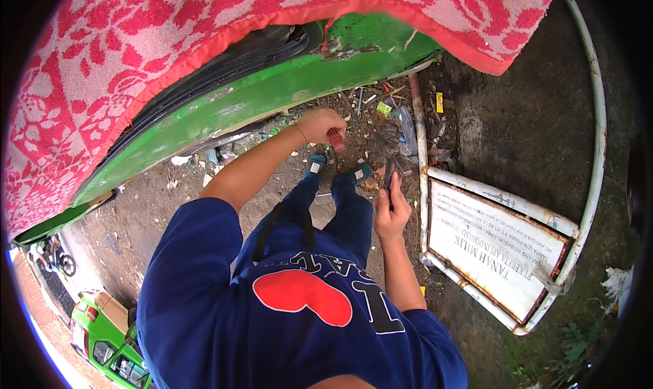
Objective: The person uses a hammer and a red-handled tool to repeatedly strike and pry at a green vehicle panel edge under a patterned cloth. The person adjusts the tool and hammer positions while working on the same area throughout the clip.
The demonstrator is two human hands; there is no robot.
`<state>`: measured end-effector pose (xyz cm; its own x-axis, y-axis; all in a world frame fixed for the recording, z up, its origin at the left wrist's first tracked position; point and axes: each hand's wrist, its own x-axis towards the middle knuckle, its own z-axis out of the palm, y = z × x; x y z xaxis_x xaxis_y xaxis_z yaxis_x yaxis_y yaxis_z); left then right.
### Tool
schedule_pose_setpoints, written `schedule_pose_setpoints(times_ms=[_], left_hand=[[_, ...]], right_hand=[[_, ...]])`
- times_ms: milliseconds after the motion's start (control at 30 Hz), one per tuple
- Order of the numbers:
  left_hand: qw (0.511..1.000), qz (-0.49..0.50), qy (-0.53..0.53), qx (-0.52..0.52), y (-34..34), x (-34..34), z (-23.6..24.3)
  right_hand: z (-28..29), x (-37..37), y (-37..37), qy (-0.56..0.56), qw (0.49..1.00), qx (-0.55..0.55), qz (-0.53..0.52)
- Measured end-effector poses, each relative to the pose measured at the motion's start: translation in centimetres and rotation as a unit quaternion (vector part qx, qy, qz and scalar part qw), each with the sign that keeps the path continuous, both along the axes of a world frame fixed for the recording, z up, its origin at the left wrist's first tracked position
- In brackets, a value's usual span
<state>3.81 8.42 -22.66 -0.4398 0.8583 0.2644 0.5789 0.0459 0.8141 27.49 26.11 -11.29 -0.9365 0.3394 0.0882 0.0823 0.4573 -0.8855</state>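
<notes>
My left hand [322,125] is closed round a red ribbed handle [336,140] whose rounded end sticks out below the fist. What the handle belongs to is hidden by the fingers. Lower and to the right, my right hand [392,212] has its fingers closed on a dark grey tool [390,173], held upright. The tool's upper part blends into the dark ground, so its exact kind is unclear. Both hands are in the air over the littered ground, apart from each other. The left one is nearest the green vehicle body [272,93].
A red and pink floral cloth [170,42] covers the vehicle's top. On the right stands a rusty white pipe frame [420,130] with a white sign board [490,243]. Plastic scraps [407,127] lie on the dirt. Another green vehicle [109,341] is at lower left.
</notes>
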Motion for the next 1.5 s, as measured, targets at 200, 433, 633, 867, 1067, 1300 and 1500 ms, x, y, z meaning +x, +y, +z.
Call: schedule_pose_setpoints(times_ms=[200,433,633,867,1067,1300,1500], left_hand=[[0.998,0.041,0.019,0.034,0.6,-0.4,0.8],[0.997,0.040,0.041,0.054,1.4,-0.7,0.2],[0.997,0.038,0.056,0.046,0.7,-0.4,0.3],[0.994,0.077,0.057,0.060,-0.5,-0.1,1.5],[0.995,0.066,0.035,0.073,0.3,-0.9,0.5],[0.994,0.041,0.058,0.078,0.3,-1.2,0.0],[0.995,0.060,0.037,0.072,0.5,-1.6,-0.4]], right_hand=[[-0.4,0.2,0.0,-0.046,0.998,-0.049,-0.020],[-0.1,0.2,-0.5,-0.048,0.996,-0.065,-0.034],[0.2,0.8,-0.7,-0.043,0.996,-0.072,-0.038],[0.1,0.9,-1.1,-0.029,0.999,-0.011,0.026],[2.5,-0.5,-1.7,0.090,0.977,0.116,0.154],[0.2,-1.4,-1.6,0.058,0.982,0.136,0.114],[0.7,-1.7,-2.3,0.060,0.971,0.179,0.147]])
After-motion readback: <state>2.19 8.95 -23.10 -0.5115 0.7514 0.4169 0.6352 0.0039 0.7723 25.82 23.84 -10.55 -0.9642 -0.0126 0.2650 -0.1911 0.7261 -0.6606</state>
